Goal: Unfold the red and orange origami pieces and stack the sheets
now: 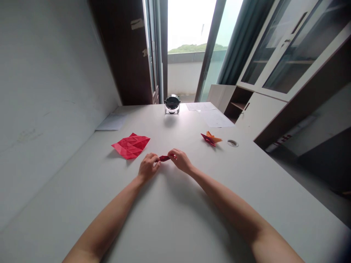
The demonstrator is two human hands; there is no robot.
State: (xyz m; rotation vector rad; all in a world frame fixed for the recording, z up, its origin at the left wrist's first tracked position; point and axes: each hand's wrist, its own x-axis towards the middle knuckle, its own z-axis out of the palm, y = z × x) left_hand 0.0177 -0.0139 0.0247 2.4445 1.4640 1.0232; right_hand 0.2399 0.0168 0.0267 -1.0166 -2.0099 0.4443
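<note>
Together our left hand [148, 167] and right hand [179, 159] pinch a small folded red paper [164, 158]; at ten o'clock lies a creased red sheet [131, 145], triangle-faceted, matte.

Looks like an office: long pale desk [175, 219] with a cable grommet [233, 143]; loose paper sheets [215, 117] at its far end; glass-door cabinets [285, 51] over open shelving [238, 104] on the right; sliding glass door [192, 47] onto a balcony.
</note>
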